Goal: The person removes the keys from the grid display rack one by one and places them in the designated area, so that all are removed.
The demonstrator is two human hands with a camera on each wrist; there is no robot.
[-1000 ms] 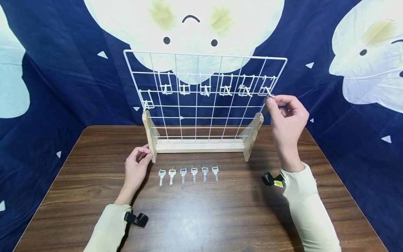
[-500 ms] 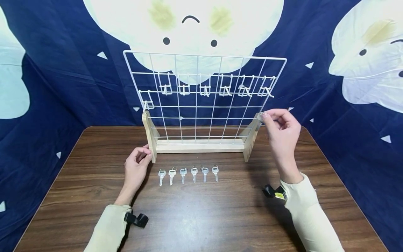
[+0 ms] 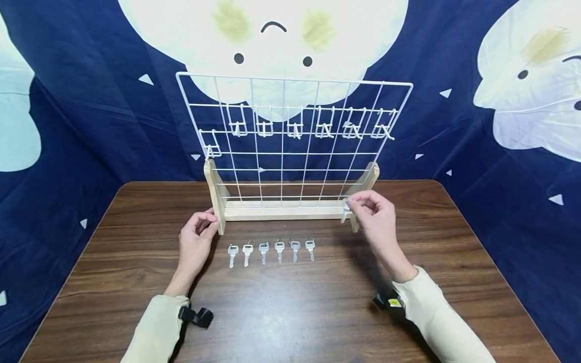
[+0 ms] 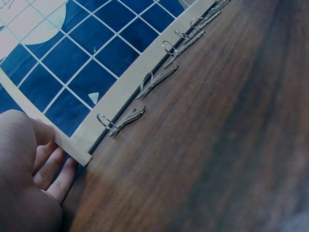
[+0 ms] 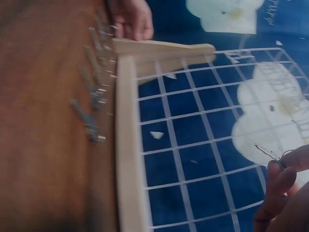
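Observation:
My right hand (image 3: 376, 218) pinches a silver key (image 3: 344, 212) near its ring between thumb and finger. The key's blade points down, in front of the right end of the wooden stand; the right wrist view has this key (image 5: 265, 152) at the lower right. At the other end, my left hand (image 3: 197, 243) grips the stand's left wooden side piece (image 3: 215, 197), thumb in front and fingers behind. A white wire grid (image 3: 282, 153) rises from the stand. Several white hooks (image 3: 295, 130) hang in its upper part, one lower at the left edge.
Several more silver keys (image 3: 279, 246) with rings lie in a row on the brown wooden table (image 3: 218, 322), in front of the stand's base bar (image 3: 288, 210). A dark blue cloth with white clouds (image 3: 281, 45) hangs behind.
My right hand has come down and leftward from the hook at the far right of the grid, bringing the key with it. The left hand has stayed on the stand.

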